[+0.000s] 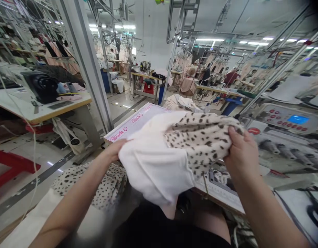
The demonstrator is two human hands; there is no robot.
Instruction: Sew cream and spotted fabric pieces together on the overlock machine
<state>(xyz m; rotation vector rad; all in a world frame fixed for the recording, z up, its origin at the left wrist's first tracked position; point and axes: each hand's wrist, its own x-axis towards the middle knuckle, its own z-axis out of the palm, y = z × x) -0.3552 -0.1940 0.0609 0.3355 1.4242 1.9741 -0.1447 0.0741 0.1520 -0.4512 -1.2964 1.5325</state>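
A fabric garment piece (154,162), plain white on one side and spotted black-on-cream on the other, is stretched between my hands above my lap. My left hand (119,148) grips its white edge, with the fingertips partly behind the cloth. At the other end, my right hand (240,146) is closed around the bunched spotted part, thumb on top. The white part hangs in loose folds, slightly blurred. Behind it lies the table's covered top (130,122), printed with pink lettering. Below my left arm rests a heap of spotted fabric (107,186).
A sewing machine with a control panel (288,119) stands close on the right. Scissors (316,212) lie at the lower right. More spotted fabric (178,101) sits at the table's far end. A metal post (84,58) and another sewing table (45,110) are on the left.
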